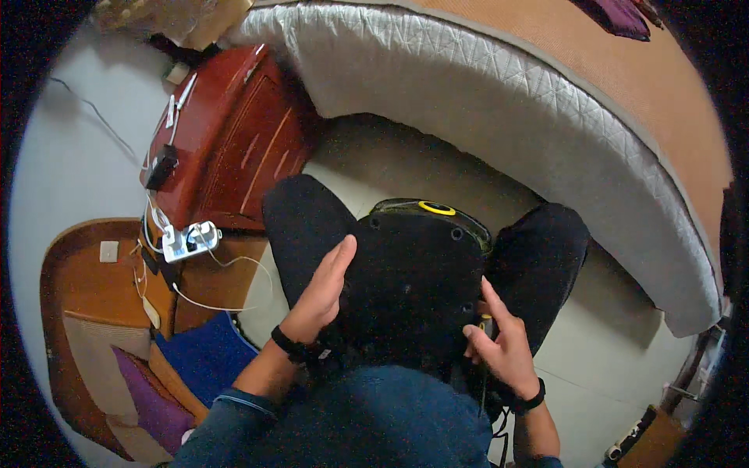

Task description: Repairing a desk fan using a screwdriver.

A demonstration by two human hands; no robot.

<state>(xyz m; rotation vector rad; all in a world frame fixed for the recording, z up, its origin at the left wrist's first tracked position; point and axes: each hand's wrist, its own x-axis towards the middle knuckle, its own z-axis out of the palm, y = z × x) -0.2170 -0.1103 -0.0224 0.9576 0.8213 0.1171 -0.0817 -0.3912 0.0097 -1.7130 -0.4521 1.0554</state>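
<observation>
A black, flat-topped object (413, 288) rests across my lap between my knees, with round recesses near its corners. A yellow oval ring (437, 208) marks its far rim, and I cannot make out its kind. Along its left edge lies my left hand (320, 290), open, with fingers stretched out and pressed near the side. At the right edge is my right hand (503, 343), its index finger extended and thumb spread apart. A small yellow piece (485, 321) shows between that thumb and index finger; the other fingers are partly hidden.
A bed (499, 101) with a silvery side curves across the far right. Left of my knees stands a red-brown cabinet (242, 140), with a white power strip (187, 242) and cables beside it. A wooden seat with a blue cushion (207, 355) is at lower left.
</observation>
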